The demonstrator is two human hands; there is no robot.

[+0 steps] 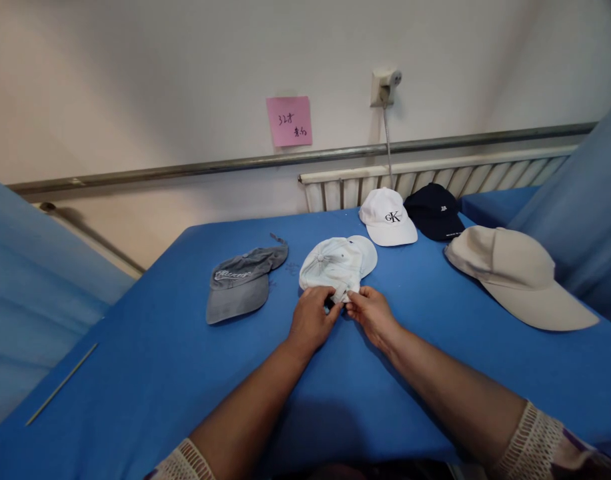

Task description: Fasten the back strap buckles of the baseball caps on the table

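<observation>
A pale, whitish baseball cap (330, 260) lies on the blue-covered table with its brim pointing to the far right and its back strap towards me. My left hand (313, 313) is closed on the cap's back edge, left of the strap opening. Fingers pinched, my right hand (370, 310) grips the strap end at the right side of the same opening. The buckle detail between the fingertips is too small to make out. To the left rests a grey baseball cap (240, 277) with white lettering, its strap tail sticking up behind.
At the back right sit a white cap (388, 217) and a dark navy cap (435, 210), with a large beige cap (515, 273) nearer. A thin stick (60, 385) lies at the left edge of the blue table (150, 373). Behind are a radiator (335, 193) and a pipe (210, 167).
</observation>
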